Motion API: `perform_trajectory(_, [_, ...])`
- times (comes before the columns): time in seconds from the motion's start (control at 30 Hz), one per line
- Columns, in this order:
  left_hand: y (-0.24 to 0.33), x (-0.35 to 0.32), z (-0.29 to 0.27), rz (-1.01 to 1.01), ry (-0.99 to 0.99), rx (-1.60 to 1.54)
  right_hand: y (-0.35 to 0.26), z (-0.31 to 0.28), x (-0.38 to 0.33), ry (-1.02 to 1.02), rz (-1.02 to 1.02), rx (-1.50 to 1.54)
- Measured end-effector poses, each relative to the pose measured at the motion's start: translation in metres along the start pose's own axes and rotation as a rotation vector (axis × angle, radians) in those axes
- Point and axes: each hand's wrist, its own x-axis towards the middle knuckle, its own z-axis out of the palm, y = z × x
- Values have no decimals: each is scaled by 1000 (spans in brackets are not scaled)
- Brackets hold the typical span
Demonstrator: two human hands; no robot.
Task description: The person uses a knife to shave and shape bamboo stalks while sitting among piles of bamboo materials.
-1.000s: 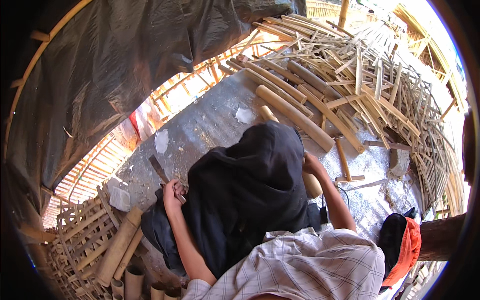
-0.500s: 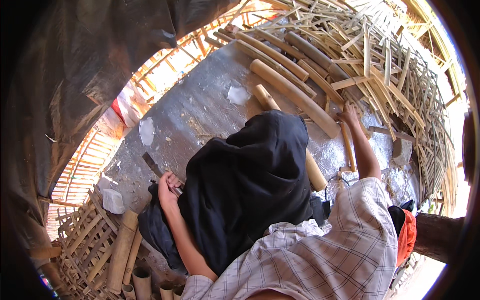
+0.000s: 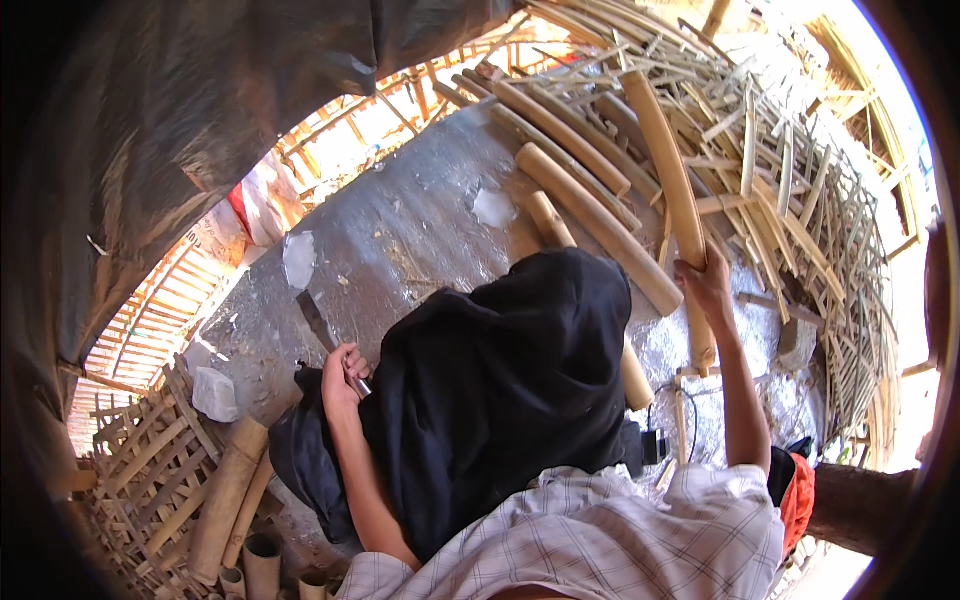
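In my left hand (image 3: 346, 377), fingers wrapped, is the round metal handle of a knife (image 3: 317, 321); its flat dark blade points up and away over the floor. My right hand (image 3: 708, 283) grips a long bamboo pole (image 3: 672, 165) around its lower half. The pole is raised at a steep slant, its far end over the pile of strips and its near end beside my knee. Just left of it lies another bamboo pole (image 3: 600, 228) on the floor. Black cloth (image 3: 500, 390) covers my lap between the two arms.
Several more bamboo poles (image 3: 565, 135) lie at the back. A big heap of split bamboo strips (image 3: 800, 240) fills the right side, with a grey block (image 3: 797, 345) beside it. Bamboo lattice (image 3: 150, 470) and cut bamboo tubes (image 3: 262, 565) stand at the lower left. Dark sheeting (image 3: 200, 110) hangs upper left.
My right hand has lifted the bamboo pole from beside the strips and drawn it nearer. My left hand still holds the knife, nearly in place. The view has shifted slightly.
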Motion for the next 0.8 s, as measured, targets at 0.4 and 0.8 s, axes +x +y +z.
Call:
perform_trajectory(0.4, [-19,3,19,116,71,176,-247,200,8,-302,-706,376])
perform_trajectory(0.8, [-23,8,11,113,126,174,-193,367,-81,-708,-690,576])
